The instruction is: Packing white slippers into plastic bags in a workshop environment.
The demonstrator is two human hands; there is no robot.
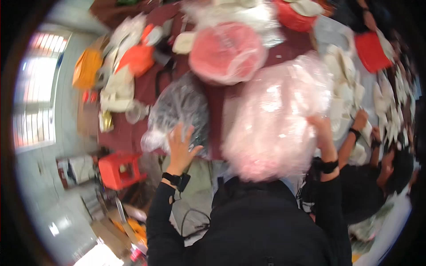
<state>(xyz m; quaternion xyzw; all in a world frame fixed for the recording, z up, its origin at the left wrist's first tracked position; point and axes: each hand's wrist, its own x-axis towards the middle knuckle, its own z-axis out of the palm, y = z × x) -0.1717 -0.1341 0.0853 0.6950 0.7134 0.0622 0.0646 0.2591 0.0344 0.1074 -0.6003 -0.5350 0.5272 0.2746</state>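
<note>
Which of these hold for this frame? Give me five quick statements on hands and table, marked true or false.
1. The left hand is at the clear bag with dark contents. True.
2. The left hand is closed into a fist. False: its fingers are spread.
3. The right hand is at the right side of the pink bundle. True.
4. The pink bundle lies to the left of the clear bag. False: it lies to the right.
5. A red stool is to the left of the left hand. True.
</note>
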